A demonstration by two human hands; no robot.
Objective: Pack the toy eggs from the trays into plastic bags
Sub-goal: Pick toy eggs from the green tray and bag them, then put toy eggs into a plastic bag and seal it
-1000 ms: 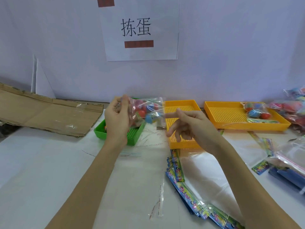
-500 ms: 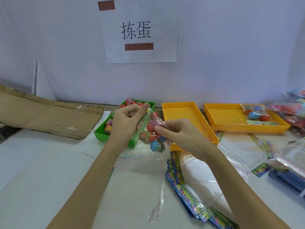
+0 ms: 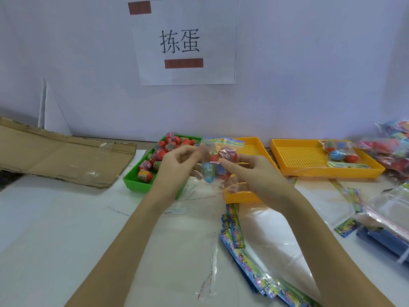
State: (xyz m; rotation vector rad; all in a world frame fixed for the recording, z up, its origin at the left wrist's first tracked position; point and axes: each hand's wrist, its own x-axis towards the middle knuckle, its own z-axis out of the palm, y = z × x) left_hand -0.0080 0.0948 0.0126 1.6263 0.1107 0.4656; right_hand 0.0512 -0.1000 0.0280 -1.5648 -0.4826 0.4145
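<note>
Above the surface [image 3: 55, 229], between green tray [image 3: 137, 185] and near orange tray [image 3: 254, 147], both hands pinch one plastic bag [image 3: 218, 160] of toy eggs: left hand [image 3: 174, 167] on left edge, right hand [image 3: 250, 173] on right. More toy eggs [image 3: 163, 154] fill the green tray; empty bags [image 3: 254, 251] lie below.

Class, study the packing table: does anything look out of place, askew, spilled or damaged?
Nothing looks spilled or broken. One oddity: a filled bag of eggs lies inside the far yellow tray, not with the packed bags piled at the right edge. The flattened cardboard has a ragged front edge.
</note>
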